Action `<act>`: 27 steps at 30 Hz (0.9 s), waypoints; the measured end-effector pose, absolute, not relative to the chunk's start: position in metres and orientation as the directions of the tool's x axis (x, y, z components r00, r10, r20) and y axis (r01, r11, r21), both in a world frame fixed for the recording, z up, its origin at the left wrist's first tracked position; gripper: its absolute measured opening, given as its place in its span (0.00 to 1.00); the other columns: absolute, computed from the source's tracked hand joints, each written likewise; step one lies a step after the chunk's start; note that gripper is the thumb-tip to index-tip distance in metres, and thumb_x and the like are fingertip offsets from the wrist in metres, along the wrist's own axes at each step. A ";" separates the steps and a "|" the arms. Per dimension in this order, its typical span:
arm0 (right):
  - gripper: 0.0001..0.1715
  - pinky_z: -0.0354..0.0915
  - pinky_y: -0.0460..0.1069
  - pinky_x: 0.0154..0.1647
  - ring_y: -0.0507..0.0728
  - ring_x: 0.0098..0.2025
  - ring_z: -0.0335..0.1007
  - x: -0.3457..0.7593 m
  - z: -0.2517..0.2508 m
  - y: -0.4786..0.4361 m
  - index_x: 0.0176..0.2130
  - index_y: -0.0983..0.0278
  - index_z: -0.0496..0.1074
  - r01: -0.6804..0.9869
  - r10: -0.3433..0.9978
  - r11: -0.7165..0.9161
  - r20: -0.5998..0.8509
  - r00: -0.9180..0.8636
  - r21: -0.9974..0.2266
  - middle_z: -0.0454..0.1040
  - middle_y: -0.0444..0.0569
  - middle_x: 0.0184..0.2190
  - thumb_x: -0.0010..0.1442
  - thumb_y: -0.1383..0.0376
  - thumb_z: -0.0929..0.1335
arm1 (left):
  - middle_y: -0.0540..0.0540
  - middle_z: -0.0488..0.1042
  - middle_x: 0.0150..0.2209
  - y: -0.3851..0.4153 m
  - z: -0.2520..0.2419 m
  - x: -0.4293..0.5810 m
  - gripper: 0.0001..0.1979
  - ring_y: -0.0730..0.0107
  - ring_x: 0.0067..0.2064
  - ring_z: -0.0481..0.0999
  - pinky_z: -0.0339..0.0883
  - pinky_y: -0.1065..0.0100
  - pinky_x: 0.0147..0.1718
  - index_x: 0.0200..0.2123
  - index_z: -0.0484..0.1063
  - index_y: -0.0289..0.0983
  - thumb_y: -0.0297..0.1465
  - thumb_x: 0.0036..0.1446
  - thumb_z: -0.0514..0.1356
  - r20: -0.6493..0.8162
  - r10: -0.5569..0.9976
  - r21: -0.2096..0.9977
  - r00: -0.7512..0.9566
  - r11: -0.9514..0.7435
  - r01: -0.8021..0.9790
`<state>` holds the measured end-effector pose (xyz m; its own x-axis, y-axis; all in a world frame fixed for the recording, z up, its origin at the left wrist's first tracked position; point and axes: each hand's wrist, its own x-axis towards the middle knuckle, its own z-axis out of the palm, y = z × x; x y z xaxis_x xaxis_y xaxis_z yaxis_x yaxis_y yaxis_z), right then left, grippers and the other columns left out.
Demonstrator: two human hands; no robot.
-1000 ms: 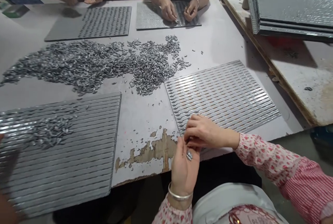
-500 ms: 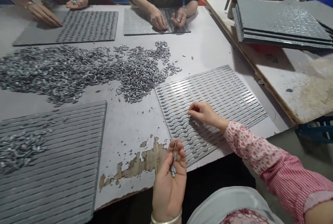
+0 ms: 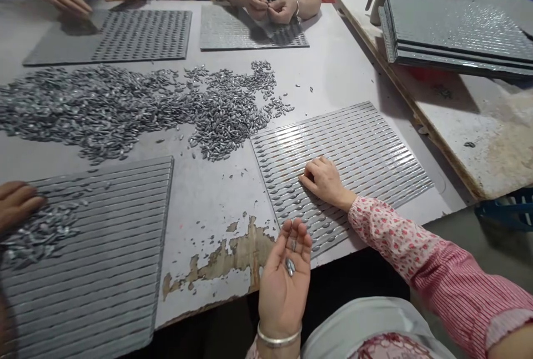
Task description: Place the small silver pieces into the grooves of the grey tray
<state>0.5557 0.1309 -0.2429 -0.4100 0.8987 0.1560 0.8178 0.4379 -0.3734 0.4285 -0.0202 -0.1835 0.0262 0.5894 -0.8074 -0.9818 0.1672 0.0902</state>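
Note:
My left hand (image 3: 281,300), palm up and cupped in front of the table edge, holds a few small shiny grey spindle-shaped pieces (image 3: 290,266). Over the ridged grey board (image 3: 353,142) is my right hand (image 3: 323,180), thumb and fingers pinched together close to its surface. Whatever sits between those fingertips is hidden. Similar pieces lie in rows in the grooves along the board's left and near side, while the far right grooves show none.
A long heap of grey pieces (image 3: 158,106) covers the table's middle. At left, another person's hand (image 3: 16,203) is over loose pieces on a thick grooved board (image 3: 116,259). Two people work at boards (image 3: 145,34) opposite. Stacked boards (image 3: 453,25) stand on the right-hand table (image 3: 495,153).
My left hand has shifted slightly right, its fingers more spread. My right hand stays over the board, turned a little. A person's hand has come in at left; the person opposite has raised both hands.

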 end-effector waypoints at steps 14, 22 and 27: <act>0.08 0.53 0.52 0.42 0.58 0.42 0.57 0.551 -0.184 0.078 0.35 0.62 0.72 0.252 0.373 0.778 0.101 -0.922 -0.575 0.69 0.50 0.35 0.62 0.61 0.65 | 0.40 0.72 0.45 -0.014 -0.175 0.432 0.19 0.67 0.46 0.72 0.68 0.66 0.44 0.47 0.70 0.36 0.40 0.60 0.49 -0.660 0.751 0.173 0.008 0.162 -0.971; 0.09 0.60 0.47 0.33 0.52 0.31 0.64 0.546 -0.197 0.120 0.39 0.66 0.69 0.308 0.798 0.251 0.016 -0.602 -0.917 0.71 0.47 0.32 0.60 0.70 0.61 | 0.40 0.70 0.38 -0.021 -0.177 0.411 0.10 0.66 0.40 0.73 0.70 0.63 0.38 0.39 0.68 0.32 0.31 0.59 0.51 -0.788 0.615 0.080 -0.015 0.078 -0.994; 0.07 0.57 0.45 0.28 0.49 0.26 0.61 0.540 -0.208 0.146 0.35 0.67 0.70 0.386 0.857 0.122 -0.099 -0.506 -0.914 0.70 0.44 0.26 0.56 0.71 0.63 | 0.39 0.68 0.39 -0.026 -0.174 0.394 0.09 0.66 0.40 0.72 0.71 0.62 0.36 0.40 0.66 0.31 0.29 0.59 0.51 -0.847 0.526 0.085 -0.084 -0.022 -0.996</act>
